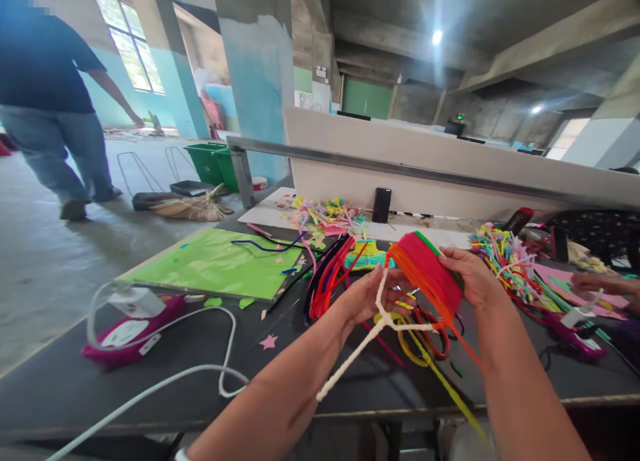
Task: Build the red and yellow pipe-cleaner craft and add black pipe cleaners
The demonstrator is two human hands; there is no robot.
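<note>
Both hands hold one pipe-cleaner piece above the table. Its wide part has red, orange and green rows, and a white twisted Y-shaped frame is joined to it. My left hand grips its left side by the white upper branch, with fingers partly behind it. At the upper right, my right hand pinches the red and green edge. An orange stem end hangs loose at the lower right. Scissors with red handles lie partly hidden below, beside a yellow pipe cleaner.
Red and dark pipe cleaners lie left of my hands, near a green sheet. A purple power strip trails white cable. A phone stands at the back. Another person's hand is at right; someone stands far left.
</note>
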